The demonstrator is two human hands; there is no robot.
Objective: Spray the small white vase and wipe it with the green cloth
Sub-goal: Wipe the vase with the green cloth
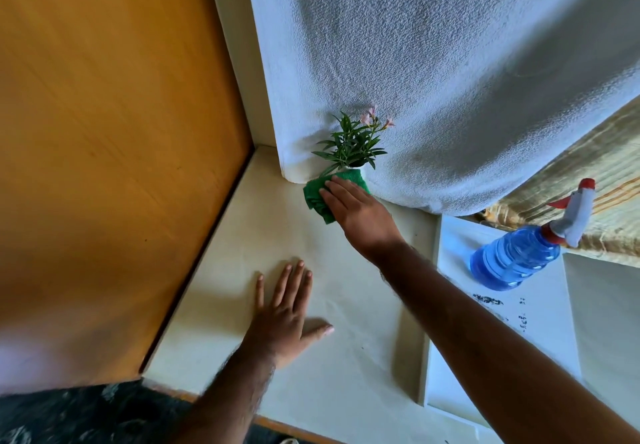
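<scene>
Nearest the camera, the left hand (282,322) lies flat on the pale tabletop (346,391), fingers spread and holding nothing. At the tabletop's far edge the small white vase (354,167) stands against the white textured wall (450,80), almost wholly hidden: only a sliver of rim shows under its green sprigs and pink flowers (351,142). The right hand (353,208) presses the green cloth (320,198) against the vase, fingers extended over the cloth rather than curled round it. Nothing steadies the vase, so a firm sideways wipe could likely tip it or dislodge the plant. The spray bottle (516,256) lies on its side well to the right and might roll.
</scene>
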